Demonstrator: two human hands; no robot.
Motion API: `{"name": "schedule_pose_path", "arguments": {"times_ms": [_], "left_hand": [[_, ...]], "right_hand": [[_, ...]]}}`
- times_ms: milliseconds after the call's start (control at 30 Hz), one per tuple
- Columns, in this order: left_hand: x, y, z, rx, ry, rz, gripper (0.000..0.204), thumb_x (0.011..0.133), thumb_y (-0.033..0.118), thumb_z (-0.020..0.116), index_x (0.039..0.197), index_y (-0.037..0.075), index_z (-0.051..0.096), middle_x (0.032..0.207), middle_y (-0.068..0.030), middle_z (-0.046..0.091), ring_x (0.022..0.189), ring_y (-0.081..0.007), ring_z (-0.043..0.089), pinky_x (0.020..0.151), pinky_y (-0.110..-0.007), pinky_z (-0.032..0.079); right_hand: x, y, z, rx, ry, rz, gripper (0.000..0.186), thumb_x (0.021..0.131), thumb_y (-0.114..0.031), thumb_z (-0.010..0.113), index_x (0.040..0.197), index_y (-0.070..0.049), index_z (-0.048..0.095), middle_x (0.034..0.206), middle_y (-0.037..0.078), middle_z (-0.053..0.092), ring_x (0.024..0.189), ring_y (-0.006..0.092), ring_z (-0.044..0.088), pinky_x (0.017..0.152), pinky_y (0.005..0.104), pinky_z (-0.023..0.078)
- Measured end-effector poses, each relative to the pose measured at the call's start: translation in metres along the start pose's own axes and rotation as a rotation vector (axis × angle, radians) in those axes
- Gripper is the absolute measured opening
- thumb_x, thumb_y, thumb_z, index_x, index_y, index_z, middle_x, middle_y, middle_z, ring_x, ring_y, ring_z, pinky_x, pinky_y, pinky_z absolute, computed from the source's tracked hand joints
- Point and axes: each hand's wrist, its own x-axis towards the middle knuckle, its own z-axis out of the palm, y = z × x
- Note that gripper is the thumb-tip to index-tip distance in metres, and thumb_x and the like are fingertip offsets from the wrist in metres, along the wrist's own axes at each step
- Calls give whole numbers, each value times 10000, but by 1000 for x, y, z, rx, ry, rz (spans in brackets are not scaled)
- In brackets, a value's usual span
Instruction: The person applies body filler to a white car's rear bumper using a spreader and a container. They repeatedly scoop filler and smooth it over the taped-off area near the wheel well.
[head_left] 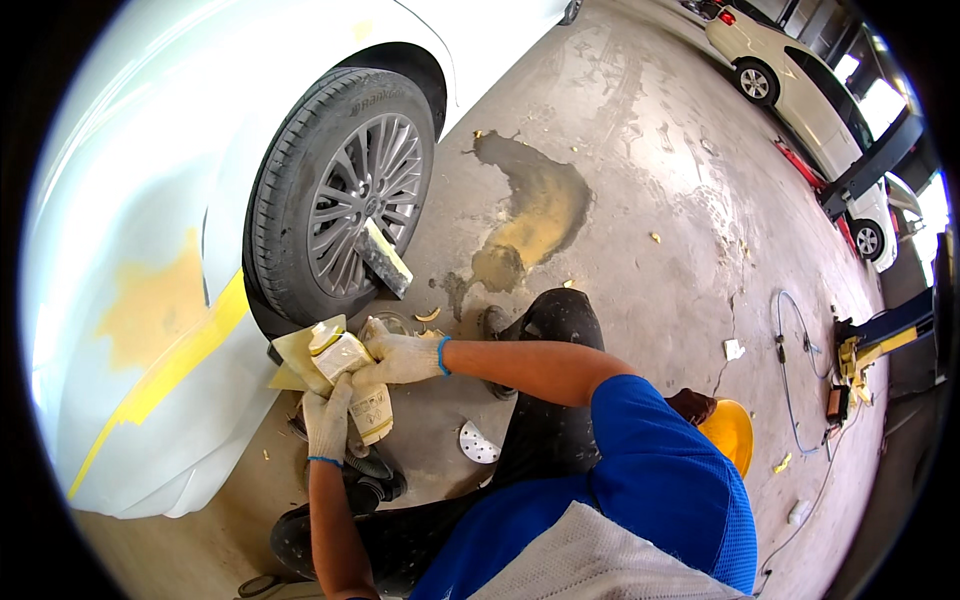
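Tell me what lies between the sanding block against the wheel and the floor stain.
Bare concrete separates the sanding block from the stain; the head view shows it.

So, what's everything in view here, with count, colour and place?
White-topped block-like item: one, white and yellow, at the hands
Sheet: one, pale yellow, behind it
Printed container: one, cream, below the hands
Near car: one, white, left
Wheel: one, black and grey, on near car
Patch: one, tan, on car panel
Strip: one, yellow, beside patch
Narrow block: one, dark and pale yellow, against wheel
Stain: one, grey and tan, floor
Perforated disc: one, white, floor
Far cars: at least two, cream and white, upper right
Left hand: one, pale glove, lower
Right hand: one, pale glove, upper
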Motion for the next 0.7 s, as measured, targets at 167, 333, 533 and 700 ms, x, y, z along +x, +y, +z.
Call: {"name": "schedule_pose_path", "arguments": {"times_ms": [167, 333, 533, 700], "left_hand": [[1, -12, 2, -21, 2, 9, 420, 1016, 271, 714, 1278, -56, 693, 1156, -70, 732, 991, -132, 681, 860, -302, 556], [2, -4, 0, -26, 18, 69, 380, 977, 203, 748, 1254, -53, 706, 1143, -69, 744, 984, -128, 684, 863, -304, 556], [5, 3, -4, 1, 101, 93, 331, 934, 128, 780, 1213, -44, 728, 1098, -57, 758, 951, -130, 686, 850, -302, 554], [5, 3, -3, -68, 104, 110, 328, 916, 135, 798, 1188, -40, 740, 1073, -58, 762, 921, -130, 688, 824, -298, 555]], "right_hand": [[2, -3, 1, 2, -46, -23, 426, 955, -425, 685, 1171, -72, 784, 1058, 135, 786, 1069, 232, 652, 1178, 458, 219], [-1, -9, -4, -90, -71, -53, 398, 978, -385, 679, 1216, -78, 763, 1114, 163, 772, 1159, 286, 644, 1195, 504, 182], [4, -14, -16, -52, 12, -84, 357, 986, -324, 695, 1150, -12, 751, 1040, 191, 763, 1005, 296, 711, 919, 445, 530], [4, -16, -16, -53, 30, -146, 317, 971, -263, 731, 1125, 13, 740, 995, 190, 751, 914, 291, 712, 843, 421, 564]]}}
